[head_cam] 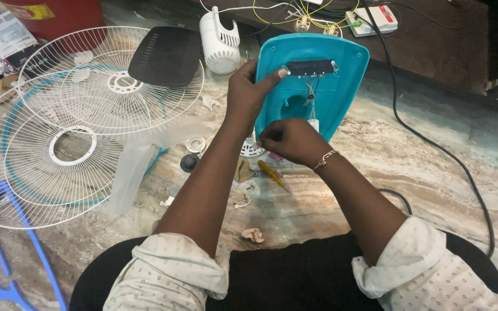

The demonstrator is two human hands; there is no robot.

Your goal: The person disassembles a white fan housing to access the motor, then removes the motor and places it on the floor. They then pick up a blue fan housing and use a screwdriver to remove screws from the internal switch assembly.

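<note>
Two white wire fan grilles (82,121) lie on the floor, left of the teal fan housing (329,92) you hold upright. Your left hand (248,95) clamps its edge; your right hand (289,141) pinches a small white part (313,124) below the black switch strip (311,68)

Yellow label (33,11), top-left red container (70,14)

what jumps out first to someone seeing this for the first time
A bright teal plastic fan housing stands at centre top, gripped by the left hand while the right hand pinches its dangling wires. To the left, two round white wire fan grilles lie overlapped on the marbled stone floor.
</note>
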